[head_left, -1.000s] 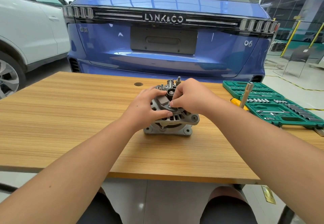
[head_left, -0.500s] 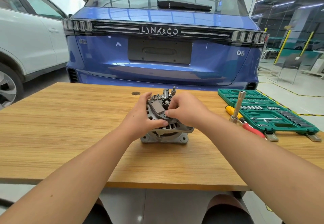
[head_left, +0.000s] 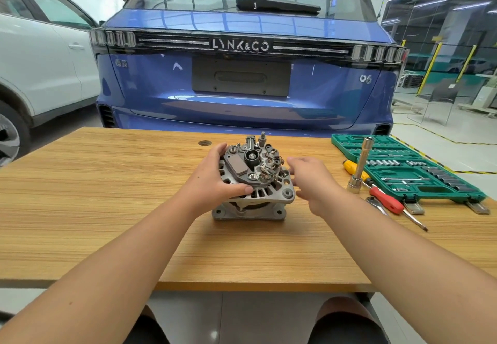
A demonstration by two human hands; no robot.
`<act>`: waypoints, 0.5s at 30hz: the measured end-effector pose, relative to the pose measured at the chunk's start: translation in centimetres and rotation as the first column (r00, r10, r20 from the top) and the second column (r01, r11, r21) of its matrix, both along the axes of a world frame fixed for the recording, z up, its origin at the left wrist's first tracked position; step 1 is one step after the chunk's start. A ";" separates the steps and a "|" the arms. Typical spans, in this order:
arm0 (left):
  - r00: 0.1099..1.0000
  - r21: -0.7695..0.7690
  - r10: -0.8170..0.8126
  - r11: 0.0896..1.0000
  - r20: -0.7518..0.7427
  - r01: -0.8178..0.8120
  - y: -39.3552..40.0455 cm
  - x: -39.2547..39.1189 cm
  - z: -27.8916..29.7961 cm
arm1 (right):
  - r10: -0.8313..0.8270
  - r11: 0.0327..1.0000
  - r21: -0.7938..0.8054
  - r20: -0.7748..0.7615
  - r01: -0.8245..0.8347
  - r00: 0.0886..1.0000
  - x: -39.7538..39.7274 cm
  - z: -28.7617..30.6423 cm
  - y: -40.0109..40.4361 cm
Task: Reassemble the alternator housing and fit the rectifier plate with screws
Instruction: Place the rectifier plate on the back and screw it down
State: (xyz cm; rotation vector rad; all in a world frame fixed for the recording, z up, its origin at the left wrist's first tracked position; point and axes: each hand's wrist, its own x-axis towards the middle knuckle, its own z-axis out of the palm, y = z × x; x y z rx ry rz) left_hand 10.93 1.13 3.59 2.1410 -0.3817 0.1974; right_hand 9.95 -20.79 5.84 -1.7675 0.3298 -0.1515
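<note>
Two hands: we see both reaching over the counter [head_left: 107, 195] toward the alternator [head_left: 252, 182].
Alternator: it stands on its flange near the middle of the counter, its upper housing tilted toward us, so that the top face shows.
Rectifier plate [head_left: 270, 167]: it lies on the right half of the top face, with copper-coloured leads showing; beside it on the left we see a grey block, and between them a black round boss.
Stud: a threaded post rises from the far edge of the top face.
Left hand [head_left: 212, 179]: we find its fingers curled round the left side of the housing, thumb tip pressed on the near rim, fingertips on the far rim.
Right hand [head_left: 309, 179]: it hovers just beside the right side of the alternator; its fingers are loosely extended, holding nothing, and we cannot tell whether the lower ones touch the housing.
Socket case [head_left: 414, 171]: green and open, it lies at the right end of the counter, with sockets in rows.
Extension bar [head_left: 360, 164]: a metal bar stands upright before the case.
Screwdrivers: a yellow-handled one [head_left: 352, 167] and a red-handled one [head_left: 387, 201] lie near the bar.
Background: a blue car [head_left: 242, 88] behind the counter, a white car [head_left: 40, 74] to the left.
</note>
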 end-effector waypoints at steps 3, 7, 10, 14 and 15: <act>1.000 0.001 0.003 1.000 0.000 -0.003 0.0 -0.1 0.0 | 0.026 0.998 0.059 -0.024 -0.025 0.999 -0.1 -1.1 0.6; 1.000 0.009 0.027 1.000 0.000 -0.027 -0.2 -0.2 0.3 | 0.018 0.993 0.114 0.001 -0.018 1.000 0.0 -2.0 0.5; 0.998 0.010 0.066 0.998 0.010 -0.066 -0.9 -0.7 0.4 | -0.019 0.982 0.190 0.002 0.019 1.000 0.4 -2.3 0.2; 0.980 0.090 0.172 0.979 0.097 -0.180 -2.6 -1.7 0.3 | -0.002 0.972 0.236 -0.015 0.006 1.000 0.7 -2.1 -0.8; 0.976 0.117 0.184 0.973 0.115 -0.198 -2.9 -1.9 0.2 | 0.019 0.970 0.243 -0.030 -0.011 0.999 0.9 -2.0 -1.1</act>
